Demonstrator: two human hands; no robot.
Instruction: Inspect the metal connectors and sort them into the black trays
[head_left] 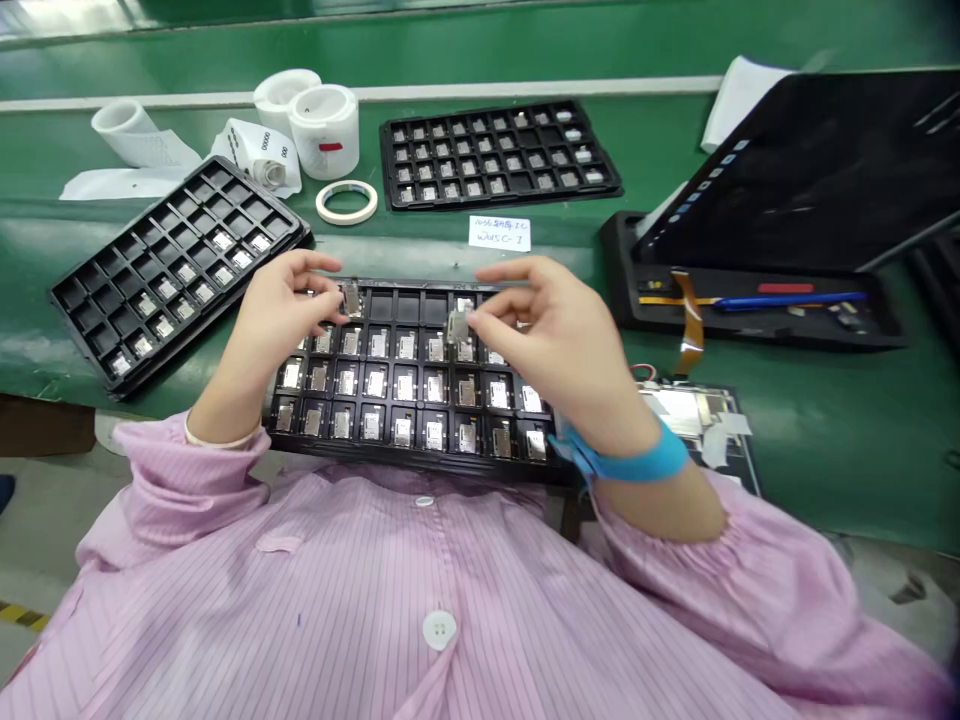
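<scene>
A black compartment tray (420,466) lies in front of me, most of its pockets holding small circuit boards with silvery metal covers. My left hand (281,312) is over its upper left part, thumb and fingers pinching one small circuit board (351,298) by its left edge. Another small circuit board (456,326) is held up between the thumb and fingertips of my right hand (559,335), above the tray's right half. Several top-row pockets between the two hands hold no board. My right hand hides some pockets at the upper right.
A partly filled black tray (97,345) lies tilted at left; another tray (499,200) sits at the back. Paper rolls (324,135), a tape ring (346,218) and a handwritten label (499,233) lie nearby. At right are a dark screen (810,180) in a black holder and a wired circuit assembly (701,415).
</scene>
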